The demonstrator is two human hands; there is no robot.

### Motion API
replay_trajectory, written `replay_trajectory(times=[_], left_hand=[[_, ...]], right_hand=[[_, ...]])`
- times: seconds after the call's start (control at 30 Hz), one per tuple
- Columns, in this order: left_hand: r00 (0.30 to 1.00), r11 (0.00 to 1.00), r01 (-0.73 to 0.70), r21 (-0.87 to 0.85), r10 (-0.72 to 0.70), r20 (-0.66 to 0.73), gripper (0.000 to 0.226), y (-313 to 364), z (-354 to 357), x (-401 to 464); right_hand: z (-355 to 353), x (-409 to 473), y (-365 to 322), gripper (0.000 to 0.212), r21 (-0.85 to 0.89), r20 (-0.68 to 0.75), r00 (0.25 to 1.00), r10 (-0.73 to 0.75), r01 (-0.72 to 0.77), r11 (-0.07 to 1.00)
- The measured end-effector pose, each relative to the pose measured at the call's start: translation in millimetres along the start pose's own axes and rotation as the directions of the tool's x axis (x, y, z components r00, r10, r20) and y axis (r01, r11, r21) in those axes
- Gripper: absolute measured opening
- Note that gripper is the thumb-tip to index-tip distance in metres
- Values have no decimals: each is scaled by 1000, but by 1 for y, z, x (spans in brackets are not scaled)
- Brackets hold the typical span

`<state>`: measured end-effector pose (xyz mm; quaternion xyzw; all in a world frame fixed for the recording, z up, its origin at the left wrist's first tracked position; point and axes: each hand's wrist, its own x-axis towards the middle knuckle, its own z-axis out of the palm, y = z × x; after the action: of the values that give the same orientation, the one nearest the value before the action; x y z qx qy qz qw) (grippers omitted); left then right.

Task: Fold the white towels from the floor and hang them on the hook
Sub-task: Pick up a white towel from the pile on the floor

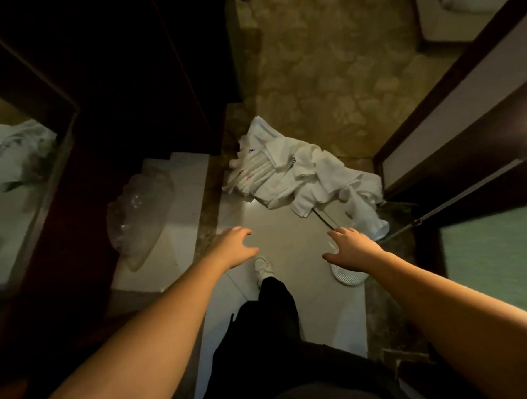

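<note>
Patterned brown-green carpet (pixel 326 74) fills the upper centre of the head view and meets a pale glossy tiled floor (pixel 288 228) at a threshold. Dark wood panelling (pixel 128 84) occupies the upper left; a dark-framed door (pixel 453 122) runs diagonally down the right side, with a frosted greenish glass panel (pixel 497 254) below it.

White towels (pixel 300 173) lie in a loose heap on the floor, straddling the line between carpet and tile, with the right end of the heap just beside the door frame. Part of the heap is a stack of flat folded pieces showing layered edges; the rest is crumpled. Small dark marks appear on two of the pieces and a faint reddish mark on the stack edge; none can be read.

Pale stone counter (pixel 177 210), at left, bears a crumpled clear plastic bag (pixel 140 212). Further left a mirror (pixel 10 170) shows bunched white cloth.

Both forearms extend forward over the tile. Left hand (pixel 234 246) is released, fingers relaxed and slightly spread, holding nothing, short of the heap. Right hand (pixel 353 249) is likewise released, fingers loosely extended, grasping nothing, near the lower right end of the towels but apart from them in the picture.

Round white perforated floor drain cover (pixel 348 275) shows partly beneath the right hand. Black trousers (pixel 263 336) and one white shoe (pixel 264 266) appear on the tile between the arms.
</note>
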<state>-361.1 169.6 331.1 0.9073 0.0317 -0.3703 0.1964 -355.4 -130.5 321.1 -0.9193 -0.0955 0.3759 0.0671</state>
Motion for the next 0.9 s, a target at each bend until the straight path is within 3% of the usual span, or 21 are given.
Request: replay_trajectory(times=[0.2,0.4,0.67,0.9], left_hand=[[986,998,-21,57,11,167,63,10,-42,129],[969,994,-79,74,59,239,58,32,-30,252],[944,989,-116,97,79,320,56,39,65,431],[936,995,-50,90,16,352,52,22,194,562]], right_hand=[[-28,94,19,73,128,81,991,103,-113,985],[-6,187,67,77,274,214,956,203,-258,926],[96,343,143,68,536,380,882,277,-454,712],[200,483,190,45,687,461,841,285,-541,484]])
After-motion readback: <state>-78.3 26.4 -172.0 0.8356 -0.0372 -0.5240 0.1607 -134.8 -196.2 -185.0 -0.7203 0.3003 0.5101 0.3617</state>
